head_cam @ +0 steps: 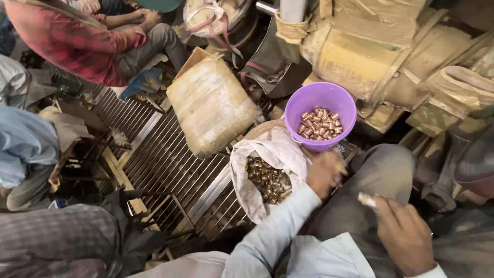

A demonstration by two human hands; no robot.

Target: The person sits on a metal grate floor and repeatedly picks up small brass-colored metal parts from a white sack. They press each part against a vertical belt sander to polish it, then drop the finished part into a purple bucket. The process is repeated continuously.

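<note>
A metal grille floor (170,164) lies beside the open sack (267,175) of brass pieces. Just right of the sack, the left hand (324,172) is closed, contents unclear; farther right, the right hand (404,234) pinches a small metal piece (367,200).

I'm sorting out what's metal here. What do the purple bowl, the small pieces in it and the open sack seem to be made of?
Purple bowl: likely plastic, with a smooth, even, slightly glossy wall. Small pieces in it: probably metal, short tubes with a shiny coppery-pink gleam. Open sack: looks like woven cloth, dull off-white, creased and soiled; the pieces inside look like darker, brassy metal. Left hand hovers by the sack's rim.
</note>
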